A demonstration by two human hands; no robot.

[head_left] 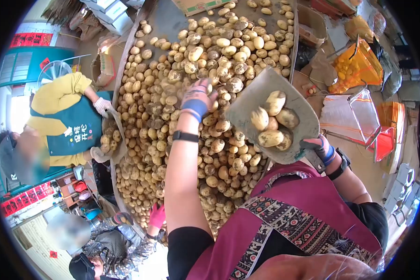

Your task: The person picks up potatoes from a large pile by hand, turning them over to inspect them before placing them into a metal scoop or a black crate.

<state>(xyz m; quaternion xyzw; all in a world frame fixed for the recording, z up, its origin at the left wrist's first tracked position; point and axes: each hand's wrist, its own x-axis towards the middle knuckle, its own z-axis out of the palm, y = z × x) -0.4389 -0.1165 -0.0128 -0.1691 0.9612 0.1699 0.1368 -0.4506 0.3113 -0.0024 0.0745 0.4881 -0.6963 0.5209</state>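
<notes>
A large heap of potatoes [147,98], some smeared with dark soil, covers the table. My left hand [198,99], in a pink and blue glove with a black band on the wrist, reaches onto the heap. Its thumb stands apart from the fingers; the fingertips are partly blurred against the potatoes. In my right hand [318,148], also gloved, is the handle of a wide grey scoop [266,86]. Several potatoes [287,118] lie in the scoop, which is over the right side of the heap.
At left a co-worker in a teal apron [74,123] holds another scoop [121,140] with potatoes. Another person's pink glove [157,215] touches the heap at lower left. A cardboard box [198,5] sits at the far end. Right of the table are an orange mesh bag [359,65] and a white sack on a frame [345,116].
</notes>
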